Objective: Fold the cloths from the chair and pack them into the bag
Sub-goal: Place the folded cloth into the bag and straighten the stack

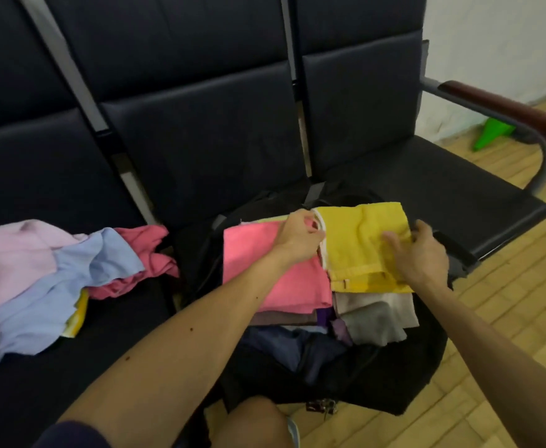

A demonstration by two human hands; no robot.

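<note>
Dark padded chair row (200,140) fills most of the view, w/ wood floor (507,318) and white wall (491,43) off to the R of the right-hand fingers. Wooden armrest (507,108) sits beyond and R of those fingers.

Black bag (394,383) lies open on the seat edge, right under both hands. Inside it is a stack of folded cloths. Pink folded cloth (265,279) is on top at L, below and L of the left fingers. Yellow cloth (362,240) is on top at R, between the two sets of fingers. Beige cloth (378,302) and grey cloth (372,328) are nearer the person than the right fingers. A purple bit (325,315) shows between the stacks, w/ darker fabric lower down.

Loose cloth pile (55,286) lies unfolded on the seat well L of the left fingers. It has pale pink, light blue and deep pink pieces, plus a yellow scrap at the near edge.

Yellow cloth lies flat, long axis approx. front-to-back, hemmed band toward the person, white-trimmed side facing L.

Left hand (300,237): fingers curled tight, pinching that white-trimmed L edge.

Right hand (420,253): thumb on top of the yellow cloth, fingers over its R edge. It's blurred, so can't tell if it grips or just rests.

Green object (491,134) lies on the floor by the wall, far beyond the right fingers.
</note>
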